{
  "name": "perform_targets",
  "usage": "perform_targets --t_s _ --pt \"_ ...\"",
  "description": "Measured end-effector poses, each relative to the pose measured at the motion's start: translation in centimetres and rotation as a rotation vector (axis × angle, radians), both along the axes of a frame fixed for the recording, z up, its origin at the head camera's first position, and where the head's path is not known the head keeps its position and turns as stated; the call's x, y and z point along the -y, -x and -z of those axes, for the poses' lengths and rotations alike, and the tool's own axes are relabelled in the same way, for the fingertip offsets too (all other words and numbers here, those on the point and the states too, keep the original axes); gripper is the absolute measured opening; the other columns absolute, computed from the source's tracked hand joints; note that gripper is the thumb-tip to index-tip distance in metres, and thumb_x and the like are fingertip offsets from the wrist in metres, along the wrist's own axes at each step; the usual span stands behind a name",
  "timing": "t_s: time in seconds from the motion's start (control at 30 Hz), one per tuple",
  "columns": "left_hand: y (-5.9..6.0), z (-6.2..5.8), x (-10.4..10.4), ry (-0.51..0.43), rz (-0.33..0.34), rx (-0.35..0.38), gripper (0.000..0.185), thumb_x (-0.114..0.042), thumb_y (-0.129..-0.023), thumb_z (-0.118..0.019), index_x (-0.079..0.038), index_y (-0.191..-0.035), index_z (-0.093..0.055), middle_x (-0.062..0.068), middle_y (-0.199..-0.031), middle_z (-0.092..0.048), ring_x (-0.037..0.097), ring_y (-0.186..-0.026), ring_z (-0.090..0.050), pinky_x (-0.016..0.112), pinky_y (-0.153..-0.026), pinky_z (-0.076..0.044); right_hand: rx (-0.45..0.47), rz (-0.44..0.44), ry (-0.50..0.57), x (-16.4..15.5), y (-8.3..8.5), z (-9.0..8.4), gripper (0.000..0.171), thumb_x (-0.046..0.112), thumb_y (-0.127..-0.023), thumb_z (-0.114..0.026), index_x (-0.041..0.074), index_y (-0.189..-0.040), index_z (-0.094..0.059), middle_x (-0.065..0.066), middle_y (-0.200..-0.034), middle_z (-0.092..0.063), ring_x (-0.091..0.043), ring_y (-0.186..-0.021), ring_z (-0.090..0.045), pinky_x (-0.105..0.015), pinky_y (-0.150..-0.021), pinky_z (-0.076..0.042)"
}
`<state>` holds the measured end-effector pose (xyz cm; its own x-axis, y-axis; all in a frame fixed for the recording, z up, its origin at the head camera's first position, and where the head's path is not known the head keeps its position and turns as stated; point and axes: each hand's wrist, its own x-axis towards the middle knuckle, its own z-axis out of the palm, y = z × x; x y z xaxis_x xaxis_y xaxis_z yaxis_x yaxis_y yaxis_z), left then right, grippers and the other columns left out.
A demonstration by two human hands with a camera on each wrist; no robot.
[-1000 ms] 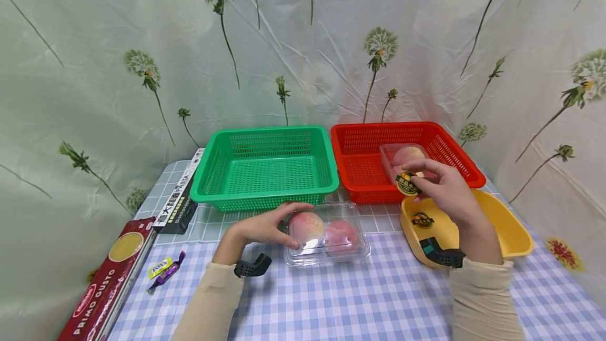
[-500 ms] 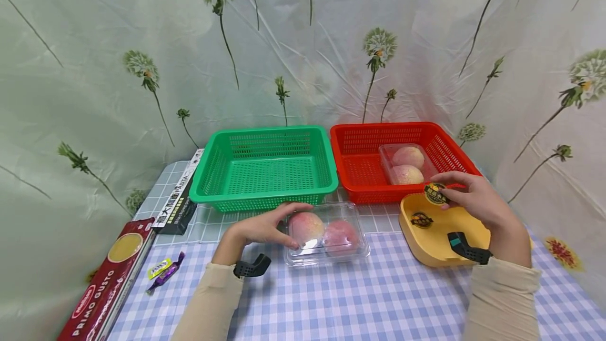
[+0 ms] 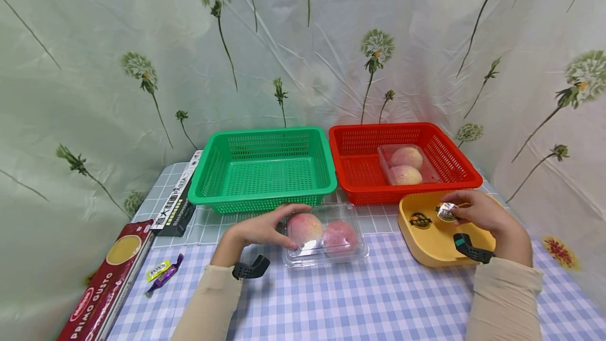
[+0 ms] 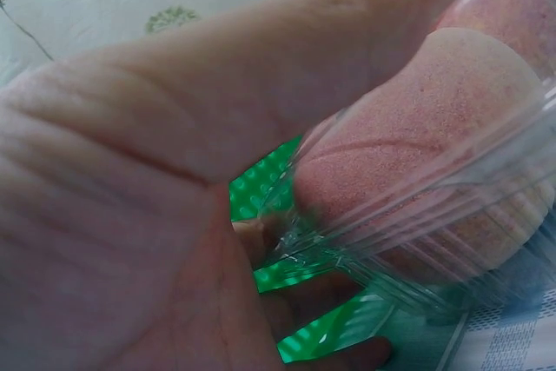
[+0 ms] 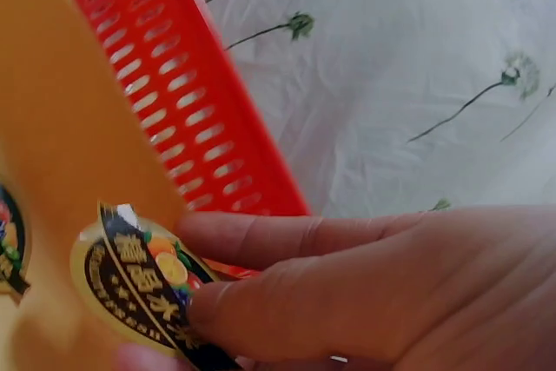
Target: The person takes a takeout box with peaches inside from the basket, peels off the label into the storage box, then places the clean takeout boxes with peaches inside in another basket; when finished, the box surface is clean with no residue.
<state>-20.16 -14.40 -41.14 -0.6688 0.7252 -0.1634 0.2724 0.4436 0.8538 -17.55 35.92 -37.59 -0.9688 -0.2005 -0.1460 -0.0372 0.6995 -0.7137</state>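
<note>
My left hand (image 3: 265, 228) holds the left end of a clear plastic clamshell box (image 3: 326, 259) with two pinkish peaches inside, its thumb at the front and fingers behind. In the left wrist view one peach (image 4: 417, 154) shows through the plastic beside the thumb. Between thumb and fingertips, my right hand (image 3: 483, 212) pinches an oval black-and-gold fruit sticker (image 5: 130, 288) over the yellow bin (image 3: 431, 251). A similar sticker (image 3: 420, 220) lies inside that bin at its left.
Behind the box stands a green basket (image 3: 265, 199). The red basket (image 3: 369, 194) beside it holds another clear box of peaches (image 3: 406, 158). At the left are a black-and-white pasta box (image 3: 179, 193), a red pasta packet (image 3: 106, 278) and two small wrapped sweets (image 3: 163, 276).
My right hand has moved right and down from beside the red basket to low over the yellow bin, with the sticker tilting in its fingers. The left hand stays at the box.
</note>
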Motion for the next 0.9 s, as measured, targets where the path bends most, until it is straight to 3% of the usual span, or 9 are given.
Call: perform_targets --t_s 0.4,0.67,0.9 --pt "0.0 0.0 0.0 -0.01 0.005 0.001 0.088 -0.03 -0.08 -0.085 -0.035 -0.153 -0.036 -0.001 -0.157 -0.033 0.023 -0.143 -0.031 0.053 -0.114 -0.033 0.074 0.046 -0.014 -1.0 0.6 1.8 0.039 -0.001 -0.095 -0.056 -0.017 -0.13 -0.05 -0.036 -0.118 -0.058 -0.021 -0.079 -0.066 -0.03 -0.073 -0.059" --pt "0.0 0.1 0.1 0.0 -0.011 0.012 0.087 -0.03 -0.079 -0.086 -0.039 -0.151 -0.038 -0.005 -0.157 -0.032 0.02 -0.145 -0.029 0.053 -0.116 -0.029 0.148 0.048 0.079 -0.9 0.6 2.2 0.048 0.002 -0.1 -0.051 -0.022 -0.138 -0.037 -0.044 -0.136 -0.043 -0.023 -0.092 -0.067 -0.036 -0.078 -0.061" --pt "0.2 0.4 0.4 -0.014 -0.003 0.037 0.085 -0.03 -0.081 -0.083 -0.043 -0.151 -0.037 -0.008 -0.161 -0.029 0.02 -0.15 -0.024 0.055 -0.119 -0.024 0.109 0.043 -0.034 -1.1 0.5 1.7 0.053 0.016 -0.104 -0.05 -0.021 -0.14 -0.036 -0.043 -0.139 -0.041 -0.039 -0.106 -0.06 -0.042 -0.079 -0.061"
